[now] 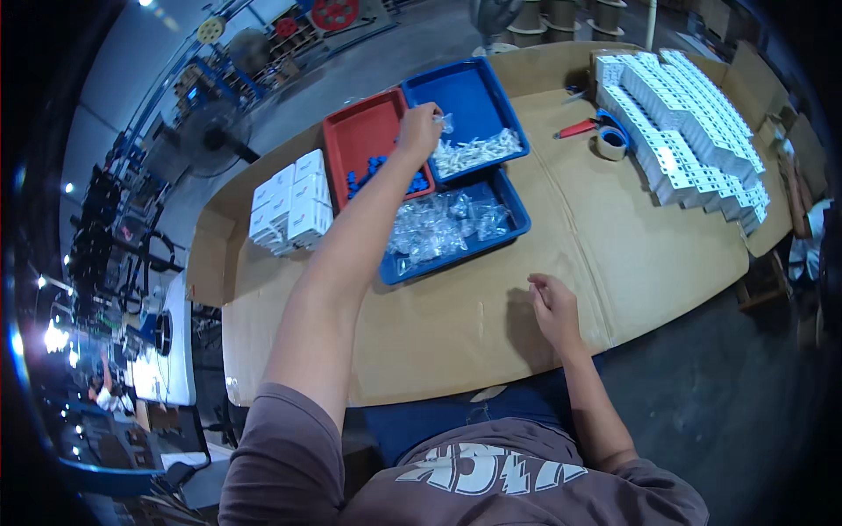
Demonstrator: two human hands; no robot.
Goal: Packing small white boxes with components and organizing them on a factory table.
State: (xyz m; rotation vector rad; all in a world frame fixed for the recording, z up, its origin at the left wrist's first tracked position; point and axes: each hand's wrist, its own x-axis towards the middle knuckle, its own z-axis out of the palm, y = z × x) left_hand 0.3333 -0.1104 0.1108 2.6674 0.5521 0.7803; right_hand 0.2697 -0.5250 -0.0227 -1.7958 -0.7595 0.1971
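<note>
My left hand (421, 131) reaches far out over the edge between the red tray (344, 131) and the upper blue tray (456, 96). Its fingers are closed on a small clear plastic bag (445, 124), which shows at the fingertips. Beneath and beside it lie white plastic pieces (478, 152) in the blue tray and small blue parts (368, 168) in the red one. My right hand (554, 314) hovers above the cardboard near the front edge, fingers loosely bent and apart, with nothing visible in it. The lower blue tray (456, 261) contains several clear plastic bags (430, 230).
White boxes (292, 202) are stacked left of the trays. At the right stand long rows of white rectangular pieces (680, 131). Beside them lie a tape dispenser with a red handle (576, 130) and a tape roll (611, 143). Raised cardboard (210, 259) borders the table.
</note>
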